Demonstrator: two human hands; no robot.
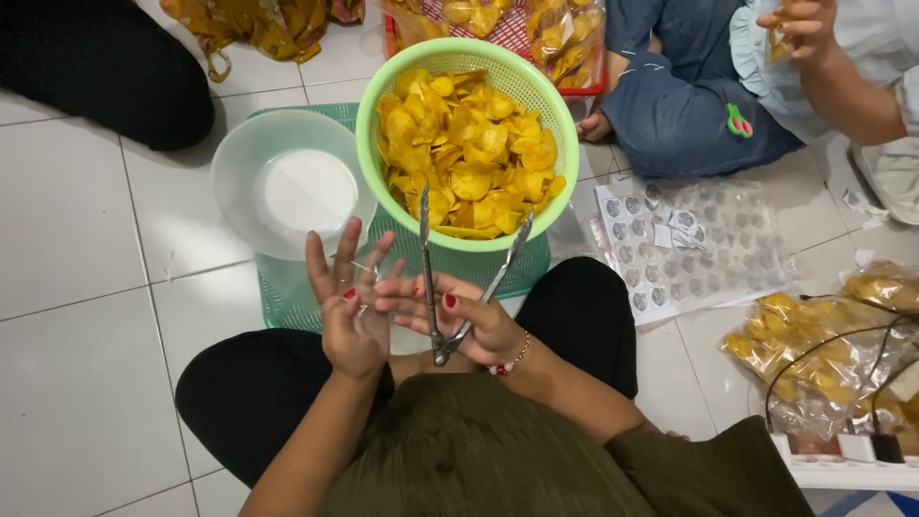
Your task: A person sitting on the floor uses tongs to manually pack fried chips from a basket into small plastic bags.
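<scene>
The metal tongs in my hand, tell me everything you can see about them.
The tongs are shiny bare metal: two slim arms joined at a hinged end near the wrist. The right hand grips them near that joint, red-nailed fingers wrapped round. The arms spread open in a V, tips over the near rim of the green basket of yellow chips, holding nothing. The left hand is beside them, open.

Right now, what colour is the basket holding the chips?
Light green: the basket full of yellow chips, clearest in the head view, just beyond the tongs in the right hand.
</scene>
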